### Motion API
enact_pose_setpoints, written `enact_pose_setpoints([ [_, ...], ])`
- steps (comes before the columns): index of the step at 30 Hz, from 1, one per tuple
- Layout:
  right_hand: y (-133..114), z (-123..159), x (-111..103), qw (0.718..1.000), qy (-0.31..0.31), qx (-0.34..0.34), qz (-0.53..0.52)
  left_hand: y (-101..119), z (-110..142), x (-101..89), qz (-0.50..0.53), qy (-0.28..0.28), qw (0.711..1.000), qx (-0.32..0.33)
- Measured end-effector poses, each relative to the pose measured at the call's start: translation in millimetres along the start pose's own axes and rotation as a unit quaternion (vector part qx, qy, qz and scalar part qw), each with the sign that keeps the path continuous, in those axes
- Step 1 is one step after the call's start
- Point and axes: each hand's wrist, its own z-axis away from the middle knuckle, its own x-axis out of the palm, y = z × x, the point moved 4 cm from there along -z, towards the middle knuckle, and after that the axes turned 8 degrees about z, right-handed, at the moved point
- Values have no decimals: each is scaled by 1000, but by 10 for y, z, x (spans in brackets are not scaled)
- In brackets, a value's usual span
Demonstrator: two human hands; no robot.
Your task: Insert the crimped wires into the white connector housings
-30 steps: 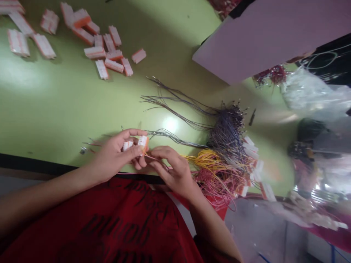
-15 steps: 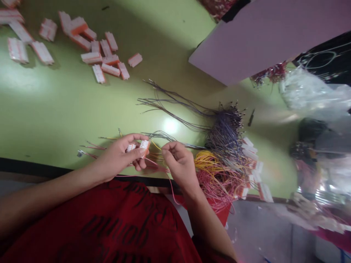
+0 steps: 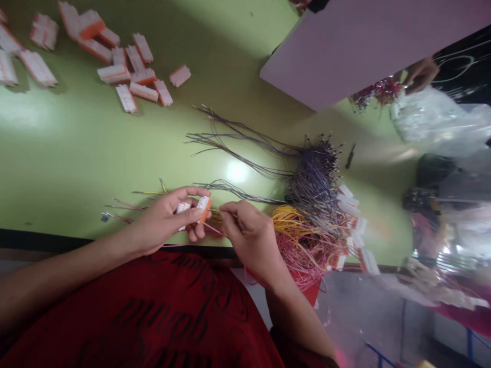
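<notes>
My left hand is closed around a small white and orange connector block, held just above the near edge of the green table. My right hand sits right beside it, fingers pinched on a thin wire that runs to the block. Yellow wires and pink wires lie in a tangle just right of my right hand. A bundle of purple-grey wires spreads out behind them.
Several white and orange connector blocks are scattered at the far left of the table. A pale board overhangs the far right. Clear plastic bags pile up at the right, where another person's hand shows.
My right hand drew back to the right, then came in again close to the block in my left hand. The view has shifted slightly, so the scattered blocks sit further left.
</notes>
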Motion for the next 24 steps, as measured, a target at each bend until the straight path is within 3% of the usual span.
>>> enact_pose_setpoints([
  [3, 18, -30, 36, 1000, 26, 7, -5, -8, 8, -2, 17, -7, 1000, -5],
  [7, 59, -51, 52, 996, 37, 67, -44, -13, 11, -1, 28, -3, 999, -18],
  [16, 92, -103, 103, 981, -38, 165, -91, 13, -2, -2, -63, 22, 998, -13],
  [19, 97, -111, 117, 982, -46, 161, -84, 38, -11, -4, -100, 32, 994, -13],
  [24, 49, -97, 127, 995, -16, 93, -19, 43, -24, -13, -98, 39, 994, -19],
])
